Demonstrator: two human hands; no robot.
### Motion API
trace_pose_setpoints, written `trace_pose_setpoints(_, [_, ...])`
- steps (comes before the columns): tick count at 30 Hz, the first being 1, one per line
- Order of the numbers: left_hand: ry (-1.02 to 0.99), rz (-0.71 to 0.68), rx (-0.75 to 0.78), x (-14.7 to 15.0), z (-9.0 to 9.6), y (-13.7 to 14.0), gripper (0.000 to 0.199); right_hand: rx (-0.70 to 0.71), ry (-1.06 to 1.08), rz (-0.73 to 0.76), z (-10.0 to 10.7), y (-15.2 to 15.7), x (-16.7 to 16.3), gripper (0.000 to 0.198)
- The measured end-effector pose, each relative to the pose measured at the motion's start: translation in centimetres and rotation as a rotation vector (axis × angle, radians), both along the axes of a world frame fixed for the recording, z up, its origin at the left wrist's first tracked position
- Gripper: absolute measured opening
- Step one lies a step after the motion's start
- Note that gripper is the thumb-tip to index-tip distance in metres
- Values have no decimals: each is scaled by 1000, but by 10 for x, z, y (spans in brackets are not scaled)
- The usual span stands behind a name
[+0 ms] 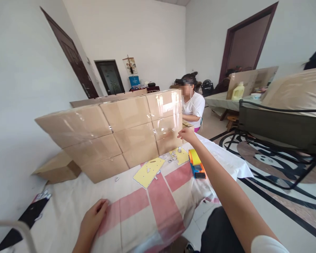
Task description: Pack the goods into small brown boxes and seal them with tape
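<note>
My left hand (pixel 94 214) rests on the red and cream tablecloth (pixel 134 203), its fingers curled in and nothing visible in them. Out at full reach, my right hand (pixel 187 135) is by the right end of a stack of taped cardboard boxes (pixel 131 131). Its fingers are pinched together; whatever they hold, if anything, is too small to name. Below that hand, small whitish scraps (pixel 174 154) lie on a yellow sheet (pixel 183 158). A second yellow sheet (pixel 147 175) lies nearer to me. Beside my right forearm stands an orange and blue tape dispenser (pixel 196 163) with a yellow roll.
Behind the boxes sits a person (pixel 193 103) in a white top. A single cardboard box (pixel 59 167) stands at the left wall. To the right are a folding frame chair (pixel 279 126) and another table (pixel 221 100) with a yellowish jug (pixel 238 92).
</note>
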State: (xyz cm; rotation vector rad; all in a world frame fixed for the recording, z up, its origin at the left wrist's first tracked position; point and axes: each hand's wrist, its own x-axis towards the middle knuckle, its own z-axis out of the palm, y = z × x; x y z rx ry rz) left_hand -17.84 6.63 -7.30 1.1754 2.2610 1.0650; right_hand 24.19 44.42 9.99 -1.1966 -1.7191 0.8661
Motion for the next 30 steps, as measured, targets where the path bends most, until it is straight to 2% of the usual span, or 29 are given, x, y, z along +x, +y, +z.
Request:
trace_pose_setpoints(3, [-114,-118,-12,3,16,7,40,52,-67,202,16,-51,-67,14])
trace_pose_setpoints(4, [-181,-175,-26,-1,23,8,38,68,-87,277,15,-73,-95,15])
trace_pose_setpoints(6, [-251,-196,-3,-19,35,8,35,92,-124,435,2,-123,-155,16])
trace_pose_setpoints(10, [-310,-10,139,-83,48,-2,30,109,-175,719,-50,-219,-279,18])
trace_pose_setpoints(12, [-365,133,231,-117,48,-5,32,71,-134,811,-74,-253,-339,25])
trace_pose_setpoints(14, [-450,274,319,-148,47,-6,36,11,-101,826,-90,-274,-399,35])
trace_pose_setpoints(18, [-633,478,469,-202,52,3,45,-32,-116,769,-99,-283,-506,58])
trace_pose_setpoints(21, [-721,552,595,-237,64,21,58,46,-137,711,-96,-270,-566,71])
trace_pose_setpoints(23, [-787,587,640,-256,68,37,76,158,-187,696,-95,-257,-592,77])
trace_pose_setpoints(26, [-915,637,651,-277,62,59,99,301,-284,669,-95,-240,-617,82])
trace_pose_setpoints(30, [-1043,653,698,-299,43,67,97,434,-281,574,-102,-228,-632,66])
